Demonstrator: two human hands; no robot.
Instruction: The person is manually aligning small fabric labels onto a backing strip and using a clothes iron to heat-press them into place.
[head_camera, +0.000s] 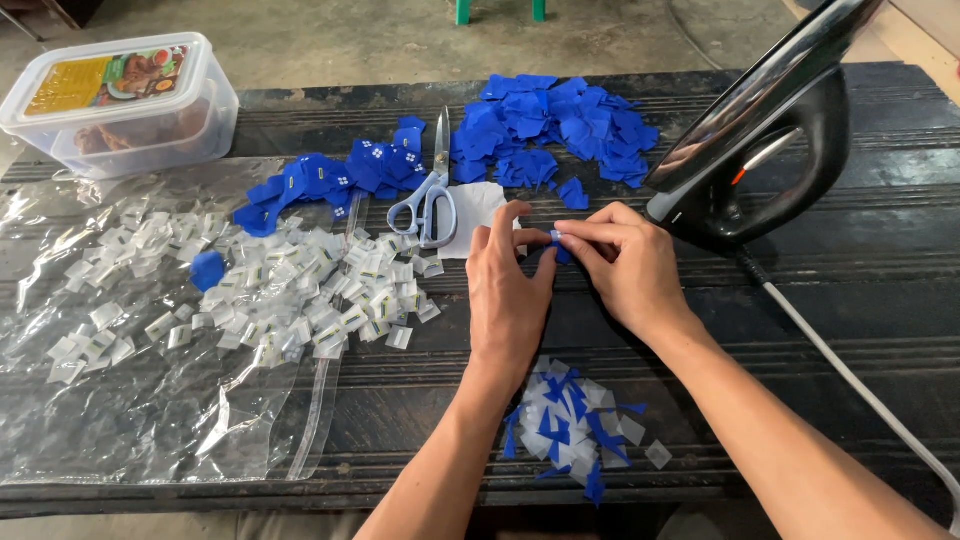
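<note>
My left hand (508, 290) and my right hand (625, 265) meet at the middle of a dark wooden table (820, 300). Together their fingertips pinch a small blue fabric piece (560, 250), mostly hidden by the fingers. Just behind them lies a white paper sheet (478, 205). Below my wrists sits a small heap of folded blue and white pieces (575, 425). A larger pile of blue fabric squares (550, 125) lies at the back.
Grey-handled scissors (430, 190) lie left of the hands. Several small white labels (300, 290) spread over a clear plastic bag (150, 400). A black iron (770, 140) with its cord stands at right. A clear lidded plastic box (120, 100) is at far left.
</note>
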